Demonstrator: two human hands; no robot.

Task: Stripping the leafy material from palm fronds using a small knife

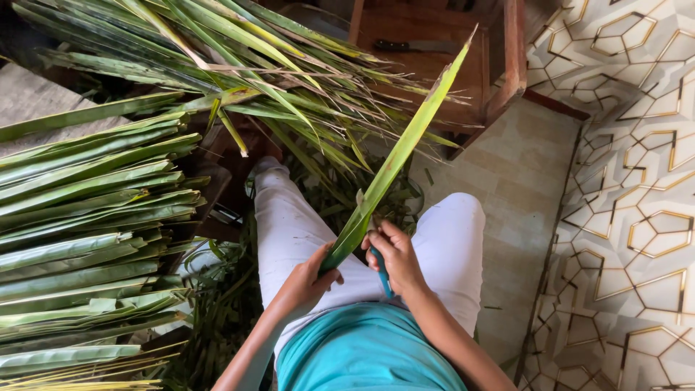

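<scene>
1. Over the person's lap, the left hand (308, 279) is clenched around the base of a long green palm leaf (394, 163), which slants up and to the right, its tip reaching over the wooden chair (510, 69).
2. Just beside it, the right hand (397, 257) grips a teal-handled tool (380, 271) and touches the leaf's lower end; the tool's working end is hidden behind the fingers.
3. To the left, a stack of flattened leaf strips (87, 239) lies in rows, close against the person's left leg.
4. Ahead, a loose pile of uncut fronds (239, 65) spreads across the top of the view, and its tips cross behind the held leaf.
5. A dark-handled knife (416, 45) rests on the chair seat, well apart from both hands.
6. Leaf scraps (217, 304) litter the floor between the legs and the stack.
7. Open room lies to the right: pale floor tiles (507, 188) beside the right knee, then a patterned floor (630, 181) with gold hexagon lines.
</scene>
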